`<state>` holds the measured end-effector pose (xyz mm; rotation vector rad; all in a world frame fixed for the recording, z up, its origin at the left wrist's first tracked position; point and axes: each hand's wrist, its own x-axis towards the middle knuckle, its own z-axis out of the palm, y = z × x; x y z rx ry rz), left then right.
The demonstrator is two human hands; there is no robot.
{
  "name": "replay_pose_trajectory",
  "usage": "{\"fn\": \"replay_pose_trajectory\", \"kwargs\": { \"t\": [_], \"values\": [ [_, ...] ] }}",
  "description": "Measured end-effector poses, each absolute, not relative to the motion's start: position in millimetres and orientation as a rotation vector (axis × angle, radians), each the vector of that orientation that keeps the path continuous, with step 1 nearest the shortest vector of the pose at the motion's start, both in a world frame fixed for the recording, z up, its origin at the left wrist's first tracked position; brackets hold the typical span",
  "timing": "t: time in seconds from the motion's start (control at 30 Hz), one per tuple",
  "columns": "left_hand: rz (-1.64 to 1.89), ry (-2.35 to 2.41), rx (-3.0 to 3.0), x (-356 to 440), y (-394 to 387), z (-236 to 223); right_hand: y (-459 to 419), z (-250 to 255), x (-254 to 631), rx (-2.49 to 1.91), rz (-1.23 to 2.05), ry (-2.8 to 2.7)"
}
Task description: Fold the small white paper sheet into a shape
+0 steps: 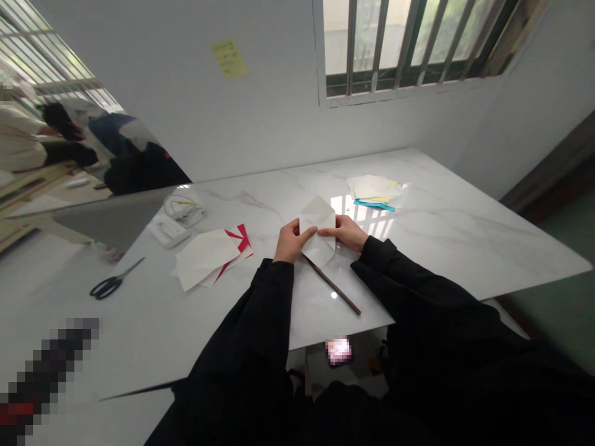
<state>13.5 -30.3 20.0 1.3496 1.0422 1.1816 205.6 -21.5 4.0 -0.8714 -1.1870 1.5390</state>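
Observation:
A folded piece of white paper (318, 230) is held up a little above the white marble table (455, 248), between both my hands. My left hand (290, 240) pinches its left edge, fingers closed on it. My right hand (343, 231) pinches the right side near the middle fold. Both arms are in black sleeves. A thin dark stick (333, 285) lies on the table just below the paper, slanting toward the front edge.
White and red paper sheets (211, 255) lie to the left, black scissors (111, 284) further left. A white cable and a white box (179, 217) sit behind them. A stack of coloured papers (375, 192) lies at the back right. Other people sit far left.

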Motion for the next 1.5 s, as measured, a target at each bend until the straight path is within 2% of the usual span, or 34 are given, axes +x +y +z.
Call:
{"fn": "replay_pose_trajectory", "kwargs": {
  "t": [0.47, 0.8, 1.27, 1.5],
  "values": [
    [1.241, 1.102, 1.360, 12, -26, 16, -20, 3, 205, -0.839, 1.551, -1.180],
    [1.317, 1.071, 1.285, 12, -27, 20, -16, 5, 209, -0.968, 1.355, -1.150],
    [1.426, 1.010, 1.128, 12, -21, 13, -19, 10, 210, -1.070, 1.211, -1.406],
    [1.494, 1.009, 1.064, 12, -22, 18, -21, 13, 211, -1.071, 1.294, -1.541]
  ]
}}
